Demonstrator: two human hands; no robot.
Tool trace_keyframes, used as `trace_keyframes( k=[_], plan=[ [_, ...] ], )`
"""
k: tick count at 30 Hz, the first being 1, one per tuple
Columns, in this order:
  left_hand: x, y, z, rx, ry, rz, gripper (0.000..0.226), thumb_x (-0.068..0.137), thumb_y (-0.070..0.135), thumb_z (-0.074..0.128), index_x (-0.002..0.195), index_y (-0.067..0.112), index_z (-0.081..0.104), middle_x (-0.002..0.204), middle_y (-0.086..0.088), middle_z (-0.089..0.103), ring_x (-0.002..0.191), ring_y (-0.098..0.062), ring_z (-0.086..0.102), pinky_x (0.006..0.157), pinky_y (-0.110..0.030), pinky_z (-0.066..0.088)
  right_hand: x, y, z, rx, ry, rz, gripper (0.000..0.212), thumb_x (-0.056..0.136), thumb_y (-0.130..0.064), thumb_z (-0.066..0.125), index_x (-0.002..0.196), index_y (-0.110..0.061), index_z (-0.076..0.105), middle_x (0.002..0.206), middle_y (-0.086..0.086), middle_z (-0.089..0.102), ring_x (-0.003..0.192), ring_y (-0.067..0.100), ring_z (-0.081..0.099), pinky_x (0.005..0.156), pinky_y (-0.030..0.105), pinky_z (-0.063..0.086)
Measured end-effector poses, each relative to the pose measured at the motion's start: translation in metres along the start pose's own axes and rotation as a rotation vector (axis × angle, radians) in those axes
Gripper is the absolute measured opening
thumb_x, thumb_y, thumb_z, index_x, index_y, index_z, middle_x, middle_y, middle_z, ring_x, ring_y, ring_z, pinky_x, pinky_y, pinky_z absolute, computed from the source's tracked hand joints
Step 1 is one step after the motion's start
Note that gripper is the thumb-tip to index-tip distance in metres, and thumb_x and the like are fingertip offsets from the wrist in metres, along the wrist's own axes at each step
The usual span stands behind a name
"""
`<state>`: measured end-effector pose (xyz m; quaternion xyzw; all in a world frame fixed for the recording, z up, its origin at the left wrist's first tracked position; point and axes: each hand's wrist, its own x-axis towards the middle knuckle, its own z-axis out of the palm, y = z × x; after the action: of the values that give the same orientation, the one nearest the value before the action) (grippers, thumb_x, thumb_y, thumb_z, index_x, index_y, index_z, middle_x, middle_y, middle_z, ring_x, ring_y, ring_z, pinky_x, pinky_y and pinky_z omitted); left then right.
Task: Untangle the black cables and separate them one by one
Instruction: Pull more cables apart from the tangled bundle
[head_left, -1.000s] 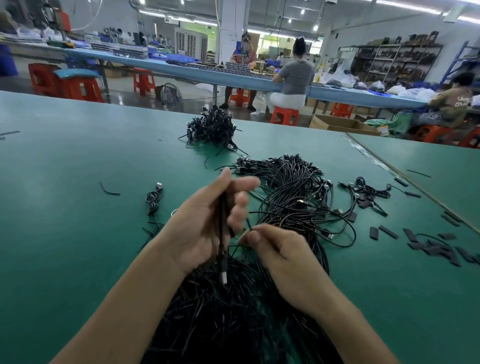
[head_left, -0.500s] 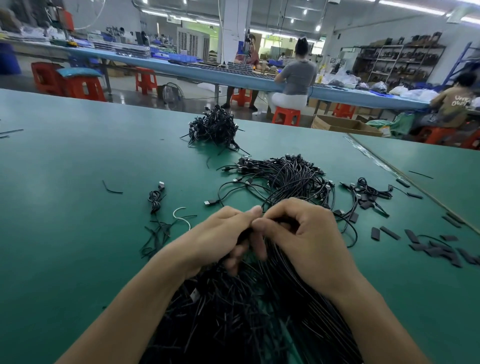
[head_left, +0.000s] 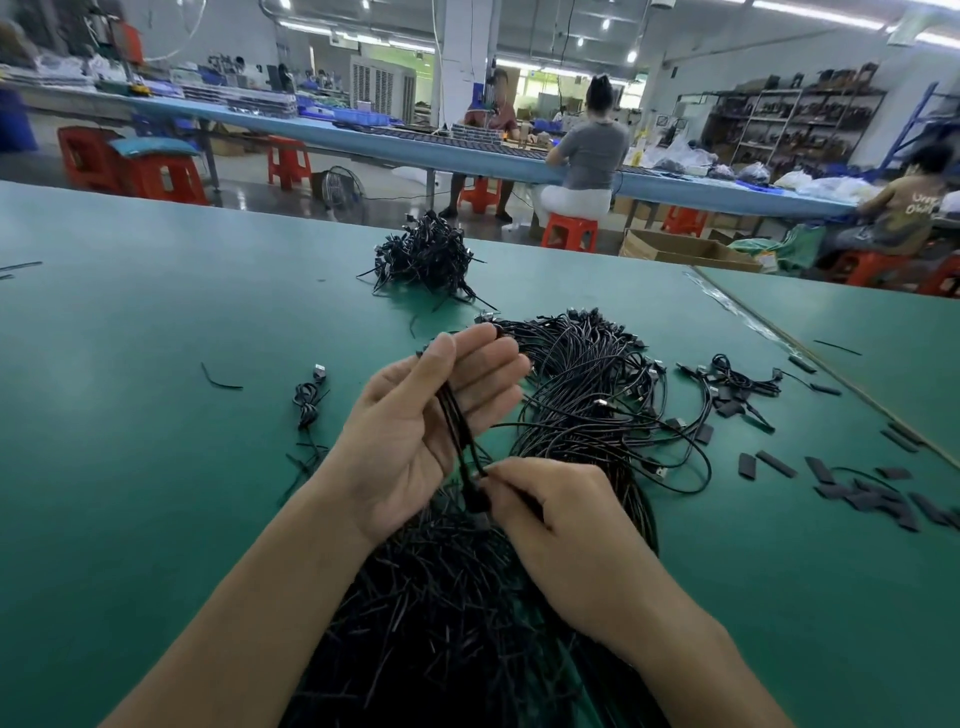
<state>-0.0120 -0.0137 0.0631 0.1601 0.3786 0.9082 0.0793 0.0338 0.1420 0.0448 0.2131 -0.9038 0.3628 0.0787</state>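
Note:
My left hand (head_left: 415, 431) is raised palm up over the green table (head_left: 130, 467). A small bunch of black cables (head_left: 453, 418) runs between its thumb and fingers and down across the palm. My right hand (head_left: 563, 525) pinches the lower end of one of these cables just below the left palm. Under both hands lies a large dense heap of black cables (head_left: 441, 623). Beyond my hands spreads a looser tangle of cables with plugs (head_left: 587, 395).
A tight bundle of black cables (head_left: 423, 254) lies farther back, and a small coiled cable (head_left: 309, 397) lies to the left. Short black sleeve pieces (head_left: 862, 493) are scattered at the right, by a table seam (head_left: 810, 358). People sit at a far bench.
My hands were pressed together low on the heap. The left hand has since lifted and turned palm up with cables across it, and the right hand has dropped to the cable's lower end.

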Motion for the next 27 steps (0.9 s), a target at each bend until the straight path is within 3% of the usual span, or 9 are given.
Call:
trace_keyframes(
  k=[4, 6, 8, 10, 12, 15, 20, 22, 27],
  plan=[
    [-0.001, -0.009, -0.004, 0.476, 0.112, 0.061, 0.032, 0.097, 0.028, 0.048, 0.111, 0.008, 0.069, 0.106, -0.010, 0.076, 0.104, -0.022, 0.073, 0.089, -0.030, 0.058, -0.003, -0.003, -0.006, -0.101, -0.009, -0.052, 0.023, 0.101, -0.036, 0.046, 0.091, -0.025, 0.064, 0.082, -0.015, 0.057, 0.083, 0.005, 0.052, 0.073, 0.027, 0.044],
    [-0.004, -0.010, 0.001, 0.758, 0.085, 0.026, 0.031, 0.104, 0.023, 0.044, 0.097, 0.015, 0.073, 0.092, -0.002, 0.079, 0.089, -0.012, 0.075, 0.078, -0.020, 0.058, -0.003, -0.005, -0.012, -0.128, 0.030, -0.100, 0.020, 0.098, -0.034, 0.048, 0.090, -0.027, 0.066, 0.083, -0.022, 0.055, 0.088, 0.001, 0.051, 0.077, 0.017, 0.039],
    [-0.009, -0.008, 0.007, 0.926, -0.027, -0.092, 0.047, 0.106, 0.024, 0.041, 0.069, 0.026, 0.071, 0.067, 0.007, 0.074, 0.063, -0.002, 0.068, 0.061, -0.013, 0.051, -0.001, -0.004, -0.020, -0.130, 0.093, -0.129, 0.013, 0.093, -0.033, 0.057, 0.087, -0.029, 0.068, 0.080, -0.027, 0.054, 0.088, 0.000, 0.052, 0.078, 0.013, 0.037],
    [-0.012, -0.008, 0.010, 0.995, -0.113, -0.209, 0.059, 0.107, 0.030, 0.038, 0.054, 0.022, 0.064, 0.050, 0.006, 0.062, 0.047, -0.005, 0.058, 0.053, -0.016, 0.047, 0.001, -0.002, -0.027, -0.079, 0.155, -0.127, 0.006, 0.088, -0.026, 0.069, 0.082, -0.029, 0.070, 0.078, -0.019, 0.060, 0.085, 0.005, 0.058, 0.074, 0.014, 0.040],
    [-0.014, -0.007, 0.011, 0.972, -0.147, -0.286, 0.061, 0.107, 0.039, 0.034, 0.057, 0.017, 0.062, 0.044, 0.001, 0.054, 0.042, -0.014, 0.053, 0.052, -0.022, 0.049, 0.002, 0.000, -0.031, 0.033, 0.223, -0.114, 0.013, 0.083, -0.017, 0.076, 0.077, -0.026, 0.068, 0.072, -0.012, 0.064, 0.075, 0.008, 0.063, 0.066, 0.013, 0.043],
    [-0.016, -0.003, 0.010, 0.856, -0.179, -0.382, 0.058, 0.103, 0.049, 0.036, 0.056, 0.019, 0.052, 0.042, 0.005, 0.033, 0.036, -0.010, 0.033, 0.043, -0.023, 0.042, 0.006, 0.001, -0.034, 0.172, 0.248, -0.081, 0.017, 0.081, -0.018, 0.080, 0.073, -0.023, 0.065, 0.071, -0.006, 0.067, 0.065, 0.011, 0.061, 0.060, 0.021, 0.047],
    [-0.018, 0.007, 0.006, 0.577, -0.333, -0.537, 0.053, 0.099, 0.054, 0.046, 0.058, 0.020, 0.044, 0.044, 0.007, 0.030, 0.033, -0.005, 0.032, 0.039, -0.020, 0.042, 0.006, 0.002, -0.037, 0.680, -0.050, 0.026, 0.011, 0.078, -0.023, 0.074, 0.079, -0.018, 0.065, 0.080, 0.006, 0.069, 0.079, 0.023, 0.065, 0.084, 0.055, 0.055],
    [-0.019, 0.008, 0.005, 0.490, -0.368, -0.553, 0.049, 0.097, 0.048, 0.045, 0.055, 0.024, 0.046, 0.043, 0.006, 0.037, 0.035, -0.007, 0.042, 0.041, -0.023, 0.048, 0.006, 0.002, -0.038, 0.677, -0.083, 0.016, 0.010, 0.081, -0.024, 0.074, 0.081, -0.020, 0.064, 0.080, 0.005, 0.065, 0.079, 0.026, 0.061, 0.083, 0.061, 0.052],
    [-0.020, 0.002, 0.003, 0.413, -0.343, -0.521, 0.049, 0.099, 0.043, 0.047, 0.057, 0.019, 0.054, 0.050, -0.004, 0.055, 0.048, -0.019, 0.062, 0.054, -0.030, 0.055, 0.006, 0.002, -0.038, 0.445, -0.056, -0.024, 0.010, 0.087, -0.027, 0.064, 0.087, -0.020, 0.056, 0.081, 0.010, 0.063, 0.076, 0.029, 0.057, 0.075, 0.050, 0.050]
  ],
)
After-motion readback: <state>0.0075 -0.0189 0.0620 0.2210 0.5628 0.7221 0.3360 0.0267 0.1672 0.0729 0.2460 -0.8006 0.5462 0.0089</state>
